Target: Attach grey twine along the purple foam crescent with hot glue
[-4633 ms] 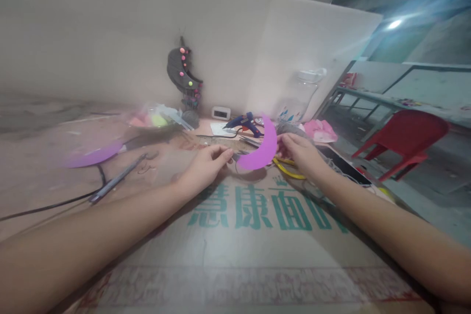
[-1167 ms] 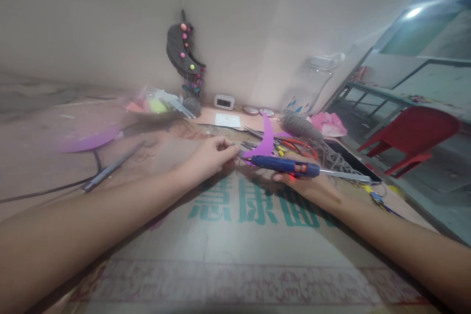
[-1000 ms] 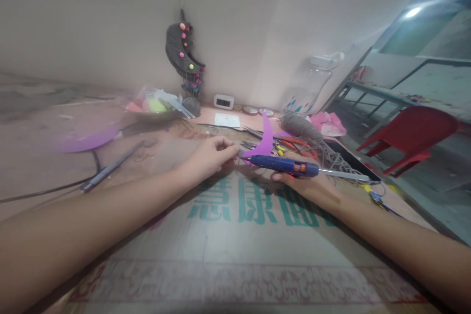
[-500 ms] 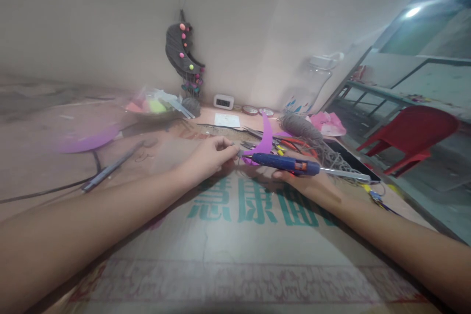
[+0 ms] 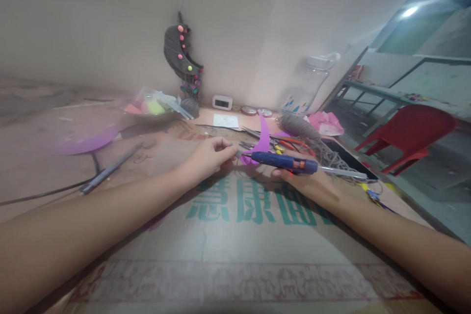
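Note:
Thumb and fingertips of my left hand (image 5: pixel 211 158) are closed in a pinch at the lower tip of a purple crescent cutout (image 5: pixel 264 133), which curves upward. A bit of grey yarn (image 5: pixel 239 153) shows at that tip. My right hand (image 5: pixel 307 184) is wrapped round a blue glue gun (image 5: pixel 283 161), its fingers mostly hidden beneath and behind it. The nozzle points left, right by the pinched tip; whether it touches cannot be seen. A clear glue stick (image 5: pixel 346 172) sticks out of the gun's back end.
Pliers (image 5: pixel 290 143), a grey yarn skein (image 5: pixel 300 127) and a dark tablet-like slab (image 5: pixel 349 159) lie at right. A bowl (image 5: pixel 150 110), a grey stick (image 5: pixel 112 169) and a purple sheet (image 5: pixel 90 141) are at left. Behind stand a clock (image 5: pixel 222 102) and bottle (image 5: pixel 307 86); a decorated crescent (image 5: pixel 180 51) hangs above.
The whole view has shifted very slightly. Both hands, the glue gun and the purple crescent keep nearly the same pose.

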The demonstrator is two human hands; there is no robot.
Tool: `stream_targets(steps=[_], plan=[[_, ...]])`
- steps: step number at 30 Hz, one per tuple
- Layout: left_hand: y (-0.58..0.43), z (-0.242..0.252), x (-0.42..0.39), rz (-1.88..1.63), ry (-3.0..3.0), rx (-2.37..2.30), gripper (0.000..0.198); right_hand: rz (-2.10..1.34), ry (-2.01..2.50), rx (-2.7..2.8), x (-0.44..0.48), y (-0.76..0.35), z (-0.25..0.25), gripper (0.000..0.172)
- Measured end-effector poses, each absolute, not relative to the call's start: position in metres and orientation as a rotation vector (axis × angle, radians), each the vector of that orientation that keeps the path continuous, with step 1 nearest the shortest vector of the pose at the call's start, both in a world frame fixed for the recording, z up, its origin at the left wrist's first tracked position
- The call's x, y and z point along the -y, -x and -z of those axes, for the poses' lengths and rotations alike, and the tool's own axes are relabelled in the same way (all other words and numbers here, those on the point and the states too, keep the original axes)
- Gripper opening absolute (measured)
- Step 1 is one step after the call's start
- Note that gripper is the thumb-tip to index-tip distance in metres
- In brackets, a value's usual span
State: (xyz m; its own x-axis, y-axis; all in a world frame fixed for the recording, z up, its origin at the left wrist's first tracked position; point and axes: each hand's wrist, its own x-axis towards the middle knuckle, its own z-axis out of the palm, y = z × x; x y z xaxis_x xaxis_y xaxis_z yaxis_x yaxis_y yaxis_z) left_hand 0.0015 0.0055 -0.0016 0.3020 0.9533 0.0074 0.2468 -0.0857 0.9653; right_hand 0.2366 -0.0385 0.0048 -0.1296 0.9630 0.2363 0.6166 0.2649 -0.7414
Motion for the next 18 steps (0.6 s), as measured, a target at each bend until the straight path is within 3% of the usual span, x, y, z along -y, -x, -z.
stream_targets(steps=[18], plan=[[-0.0036,-0.0015,-0.0044,-0.871,-1.558,-1.146,0.025,-0.581,1.436,1.852,0.0370,-0.2402,-0.0025,0.020]])
